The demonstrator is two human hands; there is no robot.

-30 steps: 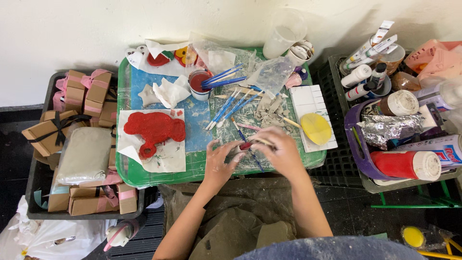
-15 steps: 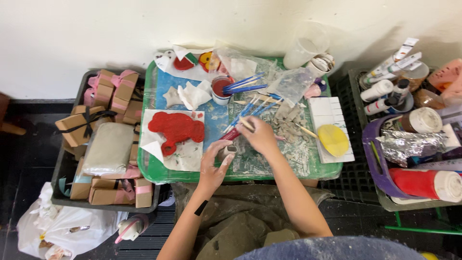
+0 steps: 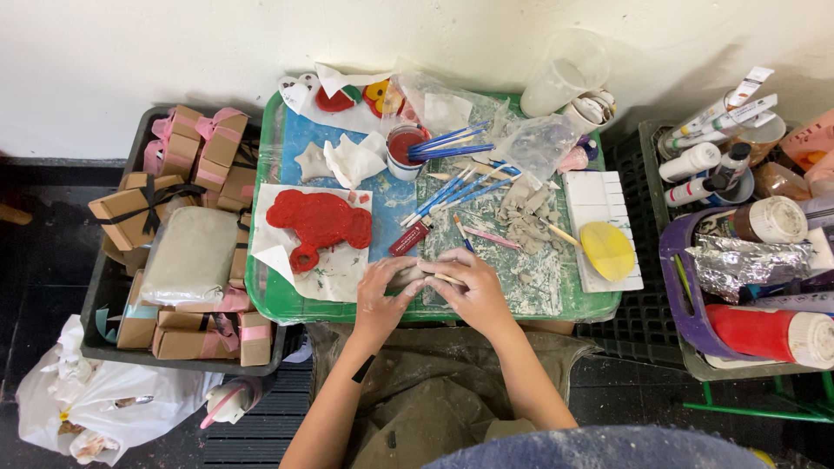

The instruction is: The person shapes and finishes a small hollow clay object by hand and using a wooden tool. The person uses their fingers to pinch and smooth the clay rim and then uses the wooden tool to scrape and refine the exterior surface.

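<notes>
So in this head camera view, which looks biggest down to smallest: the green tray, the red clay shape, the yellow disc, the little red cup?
1. Green tray
2. Red clay shape
3. Yellow disc
4. Red cup
All lie at about one height, so nearness hardly skews this.

Green tray; red clay shape on white paper; yellow sponge; blue brushes; purple basket; grey clay lump.

Clay lump on tray — crab figure left, palette right.
</notes>
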